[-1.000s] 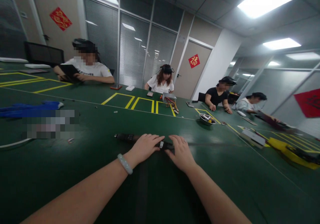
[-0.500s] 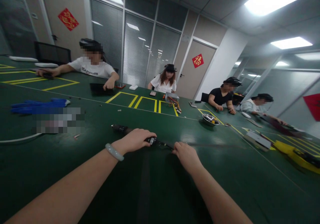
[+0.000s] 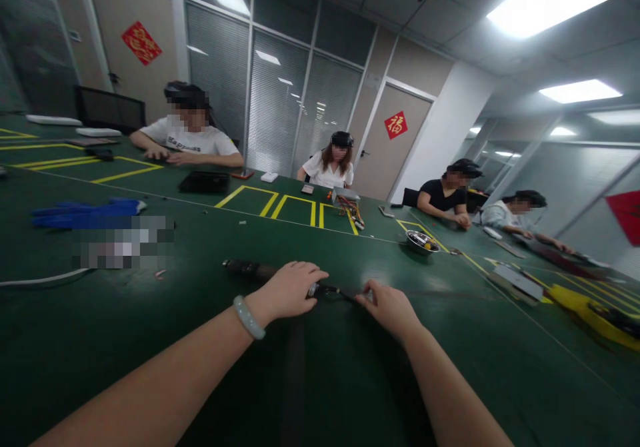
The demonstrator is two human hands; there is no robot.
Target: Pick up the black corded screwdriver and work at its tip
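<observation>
A dark cylindrical tool (image 3: 250,270) lies on the green table (image 3: 200,367), its far end pointing left. My left hand (image 3: 293,290), with a pale bangle on the wrist, is wrapped over the tool's right end and hides part of it. From that end a thin dark cable (image 3: 333,290) runs right to my right hand (image 3: 387,304). The fingers of my right hand are pinched on the cable near the tool.
Blue gloves (image 3: 87,212) and a blurred object with a white cord lie left. Ahead are a metal box (image 3: 346,197) with coloured wires and a steel bowl (image 3: 423,242). A yellow item (image 3: 575,304) is at the right. Several people sit across the table.
Both my hands have shifted slightly right, the left one further over the tool's end. The person at the far left has drawn their hands together, off the dark objects.
</observation>
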